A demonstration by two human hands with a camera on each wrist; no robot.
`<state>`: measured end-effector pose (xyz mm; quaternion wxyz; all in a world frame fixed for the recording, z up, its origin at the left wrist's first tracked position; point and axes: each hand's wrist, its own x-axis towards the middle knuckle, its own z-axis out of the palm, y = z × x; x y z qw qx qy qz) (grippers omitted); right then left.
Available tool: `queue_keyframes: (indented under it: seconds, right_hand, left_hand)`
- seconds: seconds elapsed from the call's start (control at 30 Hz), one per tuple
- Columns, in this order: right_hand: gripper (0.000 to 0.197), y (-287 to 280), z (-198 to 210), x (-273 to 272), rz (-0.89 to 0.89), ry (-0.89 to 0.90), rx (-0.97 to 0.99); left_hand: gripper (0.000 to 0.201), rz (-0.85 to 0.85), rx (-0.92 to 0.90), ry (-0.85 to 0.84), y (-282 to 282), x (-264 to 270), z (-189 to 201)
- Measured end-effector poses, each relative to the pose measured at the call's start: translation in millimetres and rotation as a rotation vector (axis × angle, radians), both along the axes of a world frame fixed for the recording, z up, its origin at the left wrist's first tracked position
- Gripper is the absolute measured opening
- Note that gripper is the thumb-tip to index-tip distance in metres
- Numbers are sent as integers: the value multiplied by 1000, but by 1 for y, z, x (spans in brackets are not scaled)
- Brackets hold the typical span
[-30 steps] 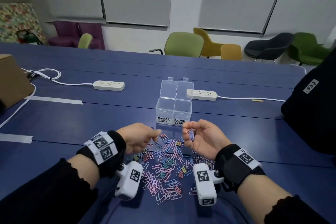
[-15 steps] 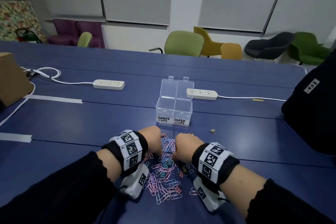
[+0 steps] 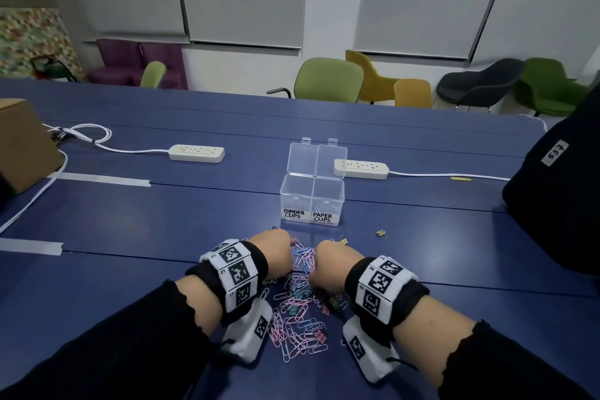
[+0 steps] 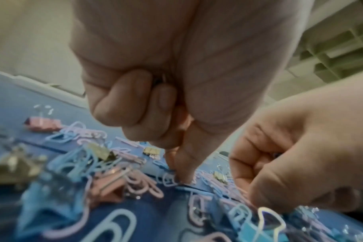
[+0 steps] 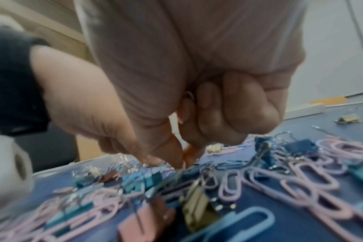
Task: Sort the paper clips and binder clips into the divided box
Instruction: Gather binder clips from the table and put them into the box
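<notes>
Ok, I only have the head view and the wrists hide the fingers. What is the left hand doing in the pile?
Observer: The left hand has its thumb and forefinger tips down on a pale paper clip, pinching it.
Operator: And the right?
Observer: The right hand has its fingertips down among the blue binder clips. I cannot tell which one it pinches.
Operator: Anything in its palm?
Observer: A wire loop shows between its curled fingers, so it holds something. What kind of clip is hidden.
</notes>
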<state>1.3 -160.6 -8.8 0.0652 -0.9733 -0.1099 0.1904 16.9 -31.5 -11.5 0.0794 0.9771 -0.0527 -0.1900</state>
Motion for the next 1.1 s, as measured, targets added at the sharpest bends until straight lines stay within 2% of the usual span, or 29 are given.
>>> queue_keyframes:
  seconds: [0.07, 0.13, 0.17, 0.23, 0.3, 0.4, 0.5, 0.67, 0.73, 0.8, 0.87, 0.93, 1.0, 1.1]
  right_hand:
    - [42, -10, 4, 0, -69, 23, 120]
    - [39, -22, 8, -2, -127, 81, 296]
    - [33, -27, 8, -3, -173, 124, 429]
    - [25, -38, 7, -6, -362, 262, 845]
    - [25, -47, 2, -7, -542, 433, 1272]
    - [16, -51, -3, -8, -673, 582, 1622]
    - [14, -46, -7, -8, -743, 594, 1754]
    - [20, -39, -13, -4, -753, 575, 1773]
    - [18, -38, -11, -2, -729, 619, 1754]
    - [12, -37, -5, 1, -668, 636, 1649]
    - [21, -35, -2, 6, -550, 482, 1353]
    - [23, -30, 4, 8, -344, 249, 918]
    - [26, -26, 7, 10, -149, 75, 546]
    - [24, -15, 8, 15, -27, -32, 241]
  left_hand:
    - [23, 41, -122, 11, 9, 1, 0]
    - [18, 140, -348, 50, 15, -1, 2]
    - [18, 262, -565, 96, 19, -2, 3]
    - [25, 506, -1059, 253, 28, -2, 7]
    - [26, 657, -1403, 470, 39, 1, 9]
    - [11, 776, -1675, 648, 52, 1, 15]
    - [8, 782, -1760, 632, 54, -3, 14]
    - [13, 780, -1658, 589, 56, -1, 11]
    - [24, 765, -1542, 568, 57, 1, 9]
    - [36, 696, -1323, 448, 55, 3, 9]
    - [40, 511, -917, 215, 51, 3, 10]
    - [44, 318, -522, -5, 49, 5, 10]
    - [47, 224, -354, -64, 48, 5, 8]
    - [37, 129, -222, -33, 39, 5, 4]
